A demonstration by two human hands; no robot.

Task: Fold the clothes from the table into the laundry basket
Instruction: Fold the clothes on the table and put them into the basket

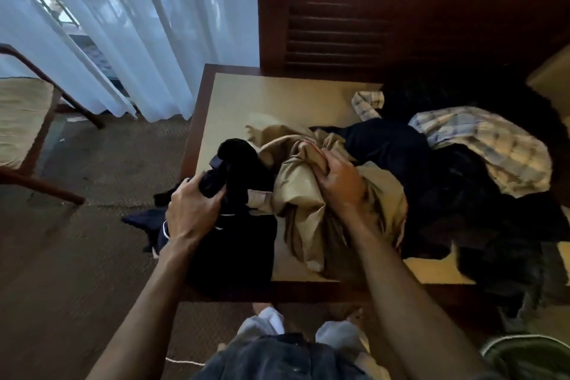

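Clothes pile [447, 163] on table [234, 92]. Left hand [191, 210] grips dark garment [237, 225] at table's left edge; right hand [339, 179] clutches tan garment [308, 194] mid-table. Basket rim [524, 345] bottom right.

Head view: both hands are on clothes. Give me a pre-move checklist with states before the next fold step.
1. Left hand has a firm hold on the dark garment: ok, fingers curled round a bunched part.
2. Right hand has a hold on the tan garment: ok, it grips a bunch of cloth.
3. Dark garment free of the pile: cannot tell, it touches the tan one.
4. Bare table space to fold on: ok, far left part is bare.
5. Laundry basket located: cannot tell, only a rim-like object shows at lower right.
6. Plaid shirt clear of both hands: ok.
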